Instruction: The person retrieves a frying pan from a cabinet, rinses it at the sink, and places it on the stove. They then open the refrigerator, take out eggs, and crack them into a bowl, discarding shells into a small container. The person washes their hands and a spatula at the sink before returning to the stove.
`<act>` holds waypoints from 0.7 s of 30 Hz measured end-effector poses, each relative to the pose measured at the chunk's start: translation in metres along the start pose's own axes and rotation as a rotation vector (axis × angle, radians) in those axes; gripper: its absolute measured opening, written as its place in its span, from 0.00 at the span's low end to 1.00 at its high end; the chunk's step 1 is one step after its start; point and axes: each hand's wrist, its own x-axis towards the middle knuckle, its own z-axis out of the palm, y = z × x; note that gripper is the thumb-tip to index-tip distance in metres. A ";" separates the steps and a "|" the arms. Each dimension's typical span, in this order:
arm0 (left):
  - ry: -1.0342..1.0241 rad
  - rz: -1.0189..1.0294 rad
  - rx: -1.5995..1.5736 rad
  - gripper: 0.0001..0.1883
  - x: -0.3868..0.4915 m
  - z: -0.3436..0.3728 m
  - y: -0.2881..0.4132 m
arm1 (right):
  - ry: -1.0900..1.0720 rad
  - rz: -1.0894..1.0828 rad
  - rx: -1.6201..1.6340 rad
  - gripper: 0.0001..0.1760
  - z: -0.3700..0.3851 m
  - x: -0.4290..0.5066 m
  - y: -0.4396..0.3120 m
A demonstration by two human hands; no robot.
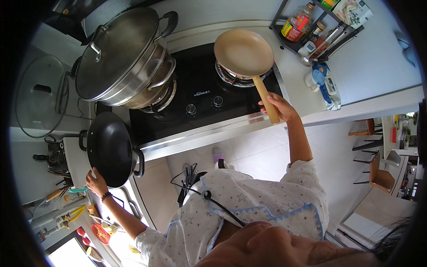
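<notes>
My right hand [282,106] is at the wooden-coloured handle of a beige frying pan [243,53], its thumb and fingers around the grip. The pan is over the right burner [238,78] of a black glass gas hob [200,80]. On the left, my left hand [96,183] is at the rim of a black two-handled wok [110,150], fingers spread; whether it grips the rim is unclear. The wok is on the counter beside the hob. A large steel steamer pot [133,80] with a domed lid [116,53] covers the left burner.
A glass lid [41,96] hangs at the left wall, above a knife holder [55,157]. Right of the hob stand a black rack [290,46] with bottles and a blue-and-white packet [330,86]. Chairs [380,173] are at far right; a red bowl [100,233] is at lower left.
</notes>
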 end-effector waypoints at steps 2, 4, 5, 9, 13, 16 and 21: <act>0.027 0.013 -0.040 0.25 -0.005 0.001 -0.001 | 0.010 -0.010 0.019 0.27 0.001 -0.001 0.000; 0.058 0.035 -0.063 0.25 -0.009 0.003 -0.006 | -0.006 -0.042 0.083 0.27 -0.008 0.002 0.008; 0.074 0.042 -0.072 0.25 -0.011 0.004 -0.009 | -0.018 -0.056 0.113 0.27 -0.014 0.003 0.011; 0.204 0.072 -0.123 0.20 -0.034 0.002 -0.035 | 0.119 -0.035 0.150 0.30 -0.028 0.006 0.028; 0.458 0.103 -0.404 0.13 -0.066 -0.039 -0.005 | 0.254 -0.108 0.262 0.28 -0.046 0.000 0.053; 0.371 -0.085 -0.794 0.12 -0.104 -0.078 0.022 | 0.318 -0.144 0.328 0.24 -0.065 0.004 0.075; -0.514 0.202 -1.607 0.08 -0.180 -0.121 0.055 | 0.548 -0.267 0.299 0.20 -0.085 0.012 0.103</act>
